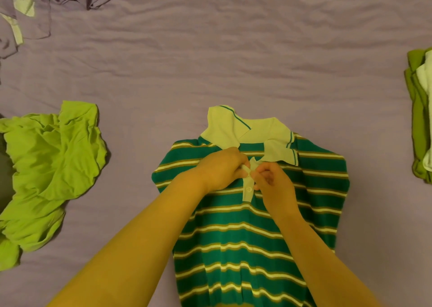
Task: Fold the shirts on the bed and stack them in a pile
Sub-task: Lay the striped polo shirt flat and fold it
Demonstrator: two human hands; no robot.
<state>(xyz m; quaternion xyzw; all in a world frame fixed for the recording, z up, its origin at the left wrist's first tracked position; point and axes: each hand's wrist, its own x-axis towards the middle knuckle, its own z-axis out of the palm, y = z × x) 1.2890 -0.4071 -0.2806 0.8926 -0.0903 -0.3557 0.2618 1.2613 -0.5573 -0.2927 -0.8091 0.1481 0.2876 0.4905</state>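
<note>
- Hands meet at the chest of a green striped polo shirt (245, 243), which lies flat on the bed (233, 56) directly under our forearms, pale collar (247, 134) just beyond our knuckles.
- Our left hand (222, 169) pinches the pale button placket (248, 187); our right hand (272, 183), fingers curled, pinches its other edge, the two hands almost touching.
- One white button (248, 189) shows just below our fingers.
- Well to the left of our left hand lies a crumpled lime shirt (53, 171).
- Far to the right of our right hand sits a folded green pile (420, 120).
- Beyond our hands, far left, lies rumpled grey clothing (28, 14).
</note>
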